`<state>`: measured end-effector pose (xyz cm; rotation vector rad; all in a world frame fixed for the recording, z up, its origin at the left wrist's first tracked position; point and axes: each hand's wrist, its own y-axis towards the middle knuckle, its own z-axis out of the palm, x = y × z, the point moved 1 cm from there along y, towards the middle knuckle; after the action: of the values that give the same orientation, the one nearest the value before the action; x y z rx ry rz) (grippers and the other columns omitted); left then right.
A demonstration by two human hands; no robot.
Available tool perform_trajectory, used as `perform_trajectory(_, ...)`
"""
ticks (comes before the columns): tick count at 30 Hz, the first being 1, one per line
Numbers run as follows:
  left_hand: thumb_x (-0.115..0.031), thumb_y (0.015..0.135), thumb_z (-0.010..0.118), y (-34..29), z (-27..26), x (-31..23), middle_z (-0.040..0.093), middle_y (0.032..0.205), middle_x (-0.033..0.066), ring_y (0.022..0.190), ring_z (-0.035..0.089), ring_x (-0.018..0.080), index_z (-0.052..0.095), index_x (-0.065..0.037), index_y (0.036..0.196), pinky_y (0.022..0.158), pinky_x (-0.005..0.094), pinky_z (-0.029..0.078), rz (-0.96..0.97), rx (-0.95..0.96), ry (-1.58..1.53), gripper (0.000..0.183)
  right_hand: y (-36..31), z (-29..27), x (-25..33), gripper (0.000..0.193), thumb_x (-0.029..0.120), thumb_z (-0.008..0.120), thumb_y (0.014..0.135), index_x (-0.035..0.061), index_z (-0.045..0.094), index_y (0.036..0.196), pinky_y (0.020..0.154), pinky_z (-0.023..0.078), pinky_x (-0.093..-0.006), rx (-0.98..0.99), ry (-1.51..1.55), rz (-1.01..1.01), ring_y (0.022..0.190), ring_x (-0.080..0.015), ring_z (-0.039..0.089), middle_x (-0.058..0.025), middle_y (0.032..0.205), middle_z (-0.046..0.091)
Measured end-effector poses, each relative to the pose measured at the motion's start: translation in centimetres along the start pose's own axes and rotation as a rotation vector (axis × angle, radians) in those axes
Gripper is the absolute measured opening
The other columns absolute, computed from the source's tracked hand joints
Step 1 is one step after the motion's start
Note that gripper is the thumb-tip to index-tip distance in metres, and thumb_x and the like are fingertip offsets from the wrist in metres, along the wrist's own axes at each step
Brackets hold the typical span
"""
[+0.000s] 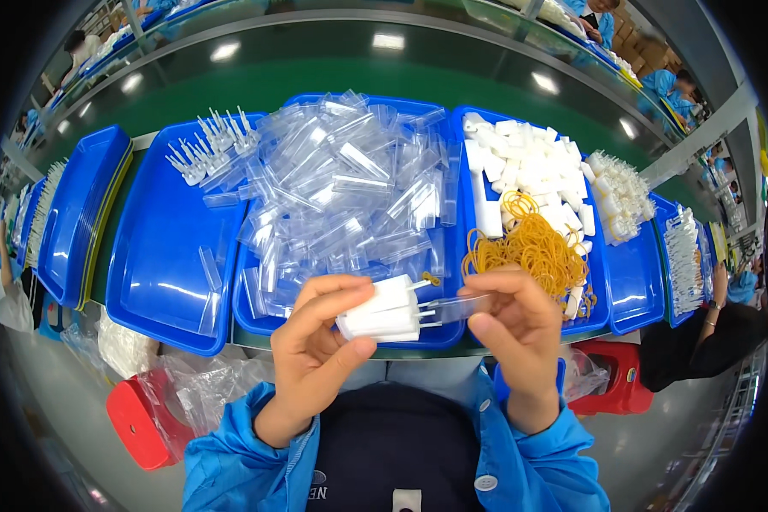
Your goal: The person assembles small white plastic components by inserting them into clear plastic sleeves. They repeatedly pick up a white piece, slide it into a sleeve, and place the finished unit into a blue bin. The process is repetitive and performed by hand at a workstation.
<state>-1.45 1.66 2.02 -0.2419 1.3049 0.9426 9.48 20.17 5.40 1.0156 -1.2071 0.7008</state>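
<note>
Blue sleeves (pixel 247 465) enter from the lower edge, over a dark garment at the person's chest. Left hand (pixel 316 346) is clenched around a stack of white plastic pieces (pixel 384 313), thumb beneath and fingers above; thin prongs project from the stack toward the right. Right hand (pixel 516 328) pinches a clear plastic sleeve (pixel 461 305) between thumb and fingertips, its open end just beside the prongs; whether they touch cannot be told. Both items are held above the near edge of the surface, in front of the middle tray.

A red stool (pixel 136 422) and crumpled clear bags (pixel 196 384) sit lower left; a second red stool (pixel 610 375) sits lower right.

On the surface, a row of blue trays runs left to right. The left tray (pixel 158 256) is mostly bare, with a few white pronged pieces (pixel 209 145) at its far edge. The middle tray (pixel 260 320) carries a heap of clear sleeves (pixel 341 196). The right tray (pixel 597 316) holds white blocks (pixel 529 166) and a pile of yellow rubber bands (pixel 533 247) nearer the person.

Beyond the trays runs a green conveyor belt (pixel 358 81). Other workers in blue sit at the far side.
</note>
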Motion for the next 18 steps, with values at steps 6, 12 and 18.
perform_trajectory(6, 0.011, 0.079, 0.066, -0.2, 0.6, -0.1, 0.044, 0.128, 0.0186, 0.115, 0.055, 0.0266, 0.056, 0.006, 0.122, 0.092, 0.0359, 0.055, 0.036, -0.005, 0.099, 0.044, -1.1, 0.2, -0.9, 0.026, 0.0, 0.061, 0.088, -0.0032, 0.053, 0.112, 0.081, 0.045, -0.024, 0.033, 0.269, 0.108, 0.092, -0.0112, 0.057, -0.0119, 0.106, 0.06)
perform_trajectory(12, 0.009, 0.074, 0.074, -0.2, 0.9, 0.1, 0.044, 0.126, 0.017, 0.112, 0.058, 0.0266, 0.059, 0.005, 0.12, 0.09, 0.0354, 0.057, 0.05, -0.009, 0.175, 0.048, -0.7, 1.8, -0.4, 0.022, 0.004, 0.057, 0.092, -0.0026, 0.049, 0.111, 0.086, 0.049, -0.0309, -0.034, 0.182, -0.152, 0.099, -0.0179, 0.061, -0.0186, 0.109, 0.062)
perform_trajectory(18, 0.008, 0.072, 0.076, -0.1, 1.1, 0.2, 0.045, 0.126, 0.0158, 0.108, 0.06, 0.0243, 0.061, 0.004, 0.118, 0.088, 0.0327, 0.057, 0.063, -0.052, 0.242, 0.048, -1.4, 2.3, -0.5, 0.021, 0.01, 0.055, 0.096, -0.0035, 0.049, 0.11, 0.081, 0.053, -0.0332, -0.08, 0.201, -0.038, 0.094, -0.0208, 0.065, -0.0222, 0.109, 0.064)
